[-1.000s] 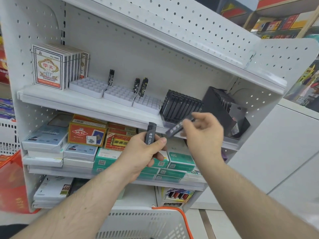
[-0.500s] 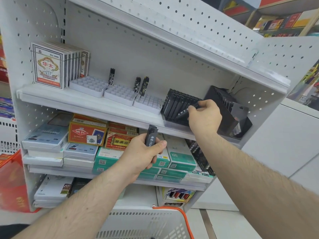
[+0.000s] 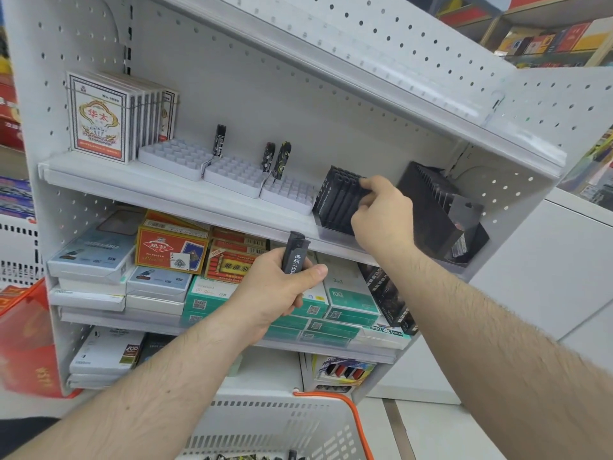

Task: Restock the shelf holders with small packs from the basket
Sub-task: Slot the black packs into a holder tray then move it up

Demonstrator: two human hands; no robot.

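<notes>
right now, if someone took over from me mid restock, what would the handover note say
Left hand: grips one dark pack upright, held in front of the middle shelf, not yet placed.
Right hand: fingers curled at the top of the black holder on the upper shelf, seating a pack; the pack itself is hidden by the grip.
Done: that holder's visible slots hold dark packs.
Left: the second black holder to its right looks empty; the three white trays hold only three packs. More packs lie in the basket below.
</notes>
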